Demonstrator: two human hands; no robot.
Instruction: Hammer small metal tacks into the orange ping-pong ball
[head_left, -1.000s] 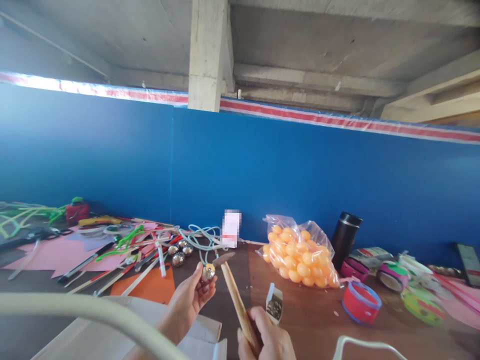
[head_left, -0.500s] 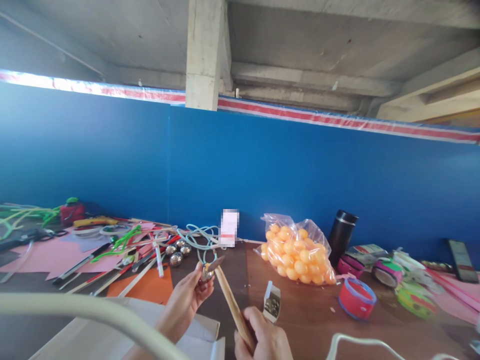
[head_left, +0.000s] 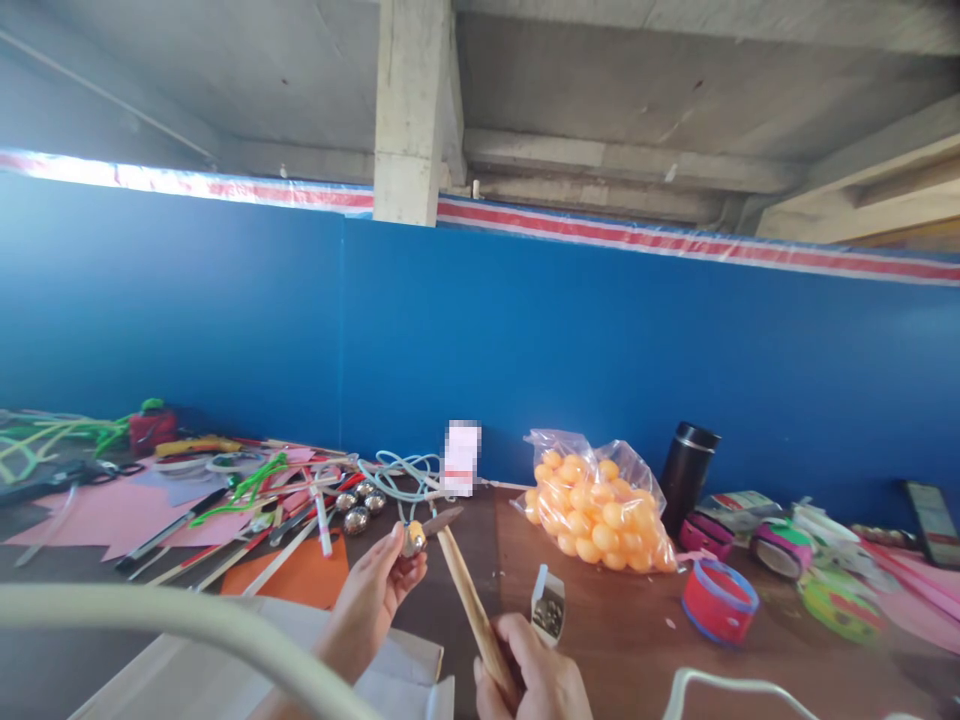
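Note:
My left hand point(head_left: 379, 585) is closed in a pinch around a shiny silver bell point(head_left: 413, 541), held up above the table. Pale blue cord rises from behind the bell. My right hand point(head_left: 534, 672) wraps round the wooden handle of a hammer point(head_left: 470, 598), whose dark, pointed metal head is just right of the bell. Whether the head touches the bell I cannot tell. Several similar silver bells point(head_left: 357, 519) lie left of my left hand, in front of a tangle of pale blue cord point(head_left: 401, 472). Beside my right hand, a small open box point(head_left: 547, 605) contains small metal pieces.
A clear bag of orange balls point(head_left: 600, 510) and a black flask point(head_left: 688, 470) stand at the back right. A red-and-blue tape roll point(head_left: 720, 600) sits nearer. Sticks, pens and pink paper point(head_left: 67, 520) cover the left. A pale curved tube point(head_left: 187, 615) crosses the lower left foreground.
The hammer head has shifted slightly right, away from the bell, leaving more of the bell showing. Both hands keep their hold, and the view has moved a little.

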